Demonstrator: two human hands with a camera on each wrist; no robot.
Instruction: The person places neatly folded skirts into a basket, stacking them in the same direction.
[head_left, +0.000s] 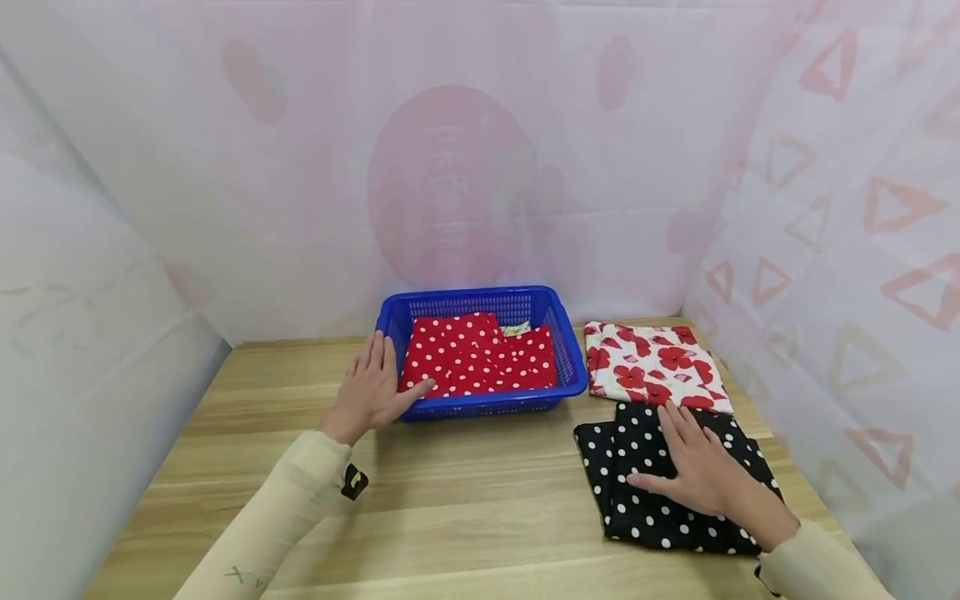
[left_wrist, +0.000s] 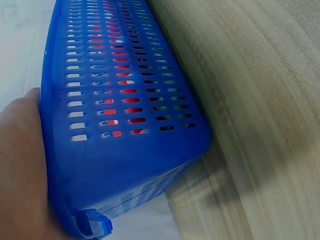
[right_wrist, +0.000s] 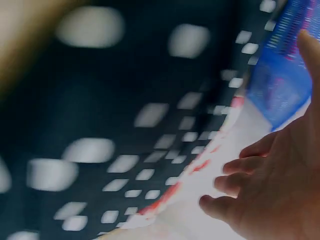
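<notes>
A blue plastic basket with slotted walls stands at the back middle of the table. Folded red cloth with white dots lies in it. My left hand rests at the basket's left front corner, fingers straight along the left rim and thumb over the front rim. At the right, my right hand is spread palm down over a folded black cloth with white dots. Whether its palm presses the cloth cannot be told. The right wrist view shows the right hand's fingers extended and holding nothing.
Behind the black cloth lies a folded white cloth with red flowers, right of the basket. A small yellowish patterned piece shows at the basket's back. Hanging white sheets enclose the wooden table at the back and sides.
</notes>
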